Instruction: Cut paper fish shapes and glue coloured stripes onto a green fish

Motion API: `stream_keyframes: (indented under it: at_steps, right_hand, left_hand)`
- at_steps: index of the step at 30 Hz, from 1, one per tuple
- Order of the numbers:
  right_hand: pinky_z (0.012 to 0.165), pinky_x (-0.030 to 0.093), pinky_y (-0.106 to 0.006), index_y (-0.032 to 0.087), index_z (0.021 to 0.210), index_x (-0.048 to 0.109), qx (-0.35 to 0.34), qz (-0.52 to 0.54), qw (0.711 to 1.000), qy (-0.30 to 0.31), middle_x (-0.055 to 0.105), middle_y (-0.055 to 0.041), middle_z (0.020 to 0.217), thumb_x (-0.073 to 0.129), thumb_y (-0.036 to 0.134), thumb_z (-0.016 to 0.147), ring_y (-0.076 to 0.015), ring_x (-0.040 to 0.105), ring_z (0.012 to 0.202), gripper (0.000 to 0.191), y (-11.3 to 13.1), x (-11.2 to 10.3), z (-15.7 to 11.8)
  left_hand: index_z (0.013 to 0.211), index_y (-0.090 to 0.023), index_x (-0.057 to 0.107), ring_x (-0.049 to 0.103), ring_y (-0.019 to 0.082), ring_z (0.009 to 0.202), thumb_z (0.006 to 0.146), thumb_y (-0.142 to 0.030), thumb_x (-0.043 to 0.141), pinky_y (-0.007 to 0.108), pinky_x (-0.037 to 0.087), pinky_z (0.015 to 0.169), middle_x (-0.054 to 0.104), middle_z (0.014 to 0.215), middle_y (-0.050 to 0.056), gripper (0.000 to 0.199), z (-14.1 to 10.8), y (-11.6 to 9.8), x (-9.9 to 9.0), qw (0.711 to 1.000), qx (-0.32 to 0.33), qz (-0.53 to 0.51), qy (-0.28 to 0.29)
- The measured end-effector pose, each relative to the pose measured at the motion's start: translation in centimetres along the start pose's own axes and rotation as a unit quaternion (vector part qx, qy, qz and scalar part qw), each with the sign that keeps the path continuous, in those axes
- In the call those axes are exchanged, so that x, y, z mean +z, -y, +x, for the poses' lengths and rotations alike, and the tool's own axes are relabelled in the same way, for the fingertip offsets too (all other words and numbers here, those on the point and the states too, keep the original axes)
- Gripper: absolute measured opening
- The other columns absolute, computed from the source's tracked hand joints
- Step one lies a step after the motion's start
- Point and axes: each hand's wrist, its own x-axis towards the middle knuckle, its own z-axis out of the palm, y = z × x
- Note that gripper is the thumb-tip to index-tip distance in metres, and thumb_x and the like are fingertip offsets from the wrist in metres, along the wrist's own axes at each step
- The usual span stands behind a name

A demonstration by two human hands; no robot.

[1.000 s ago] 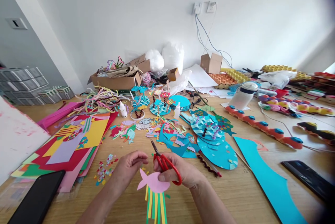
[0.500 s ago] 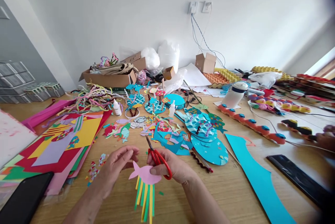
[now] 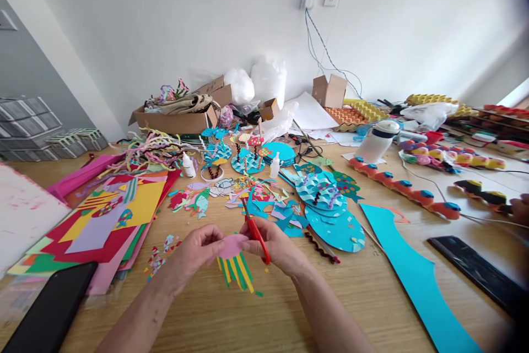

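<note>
My left hand (image 3: 197,250) pinches the left edge of a pink paper fish (image 3: 231,245) held just above the wooden table (image 3: 372,298). Yellow and green paper strips (image 3: 237,273) hang from under the fish. My right hand (image 3: 276,248) grips red-handled scissors (image 3: 256,232), with the blades pointing up and away from me. The scissors lie against the fish's right side. Both hands meet at the fish, near the table's front middle.
A stack of coloured paper sheets (image 3: 107,226) lies left, a black phone (image 3: 49,311) at front left. Blue paper discs (image 3: 330,215) and scraps sit behind my hands. A long blue cut-out (image 3: 417,276) and black ruler (image 3: 479,273) lie right. Another person's hand (image 3: 519,208) shows at far right.
I have turned the pink fish and lifted it closer between my hands; the strips now fan down to the right. The scissors moved up against the fish.
</note>
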Motion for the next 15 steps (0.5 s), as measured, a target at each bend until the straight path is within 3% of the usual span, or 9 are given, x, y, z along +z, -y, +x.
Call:
stream_keyframes:
  at_steps: [5, 9, 12, 15]
  right_hand:
    - [0.050, 0.029, -0.019, 0.015, 0.078, 0.051, 0.005, 0.006, 1.000, -0.007, 0.047, 0.0060, 0.064, 0.076, 0.035, 0.056, -0.0076, 0.040, 0.056, 0.038, 0.16, 0.06, 0.00]
    - [0.049, 0.029, -0.020, 0.016, 0.078, 0.050, 0.014, -0.006, 1.000, 0.000, 0.046, 0.0064, 0.063, 0.075, 0.035, 0.057, -0.0078, 0.039, 0.055, 0.038, -0.18, 0.16, -0.08]
    - [0.050, 0.031, -0.020, 0.017, 0.077, 0.050, 0.003, -0.014, 1.000, 0.023, 0.048, 0.0052, 0.065, 0.076, 0.034, 0.056, -0.0088, 0.041, 0.057, 0.038, -0.20, 0.27, -0.13]
    - [0.052, 0.032, -0.020, 0.017, 0.077, 0.051, -0.017, 0.004, 1.000, -0.003, 0.049, 0.0045, 0.066, 0.073, 0.038, 0.060, -0.0094, 0.042, 0.059, 0.036, 0.05, 0.28, -0.12]
  left_hand:
    - [0.064, -0.017, 0.047, 0.033, 0.008, 0.049, 0.072, -0.040, 0.055, 0.020, 0.024, 0.046, 0.041, 0.056, -0.007, 0.026, -0.55, -0.64, 0.50, 1.000, -0.006, -0.028, 0.003]
    - [0.070, -0.016, 0.052, 0.038, 0.008, 0.049, 0.070, -0.040, 0.059, 0.020, 0.027, 0.045, 0.046, 0.059, -0.006, 0.024, -0.35, -0.77, 0.48, 0.996, -0.025, -0.004, 0.080]
    - [0.064, -0.016, 0.052, 0.042, 0.010, 0.051, 0.072, -0.037, 0.059, 0.020, 0.029, 0.046, 0.047, 0.056, -0.005, 0.023, -0.16, -0.85, 0.20, 0.992, -0.027, 0.015, 0.125]
    - [0.060, -0.016, 0.054, 0.045, 0.010, 0.052, 0.070, -0.034, 0.063, 0.020, 0.032, 0.048, 0.051, 0.055, -0.004, 0.022, -0.14, -0.81, -0.03, 0.997, -0.012, -0.018, 0.078]
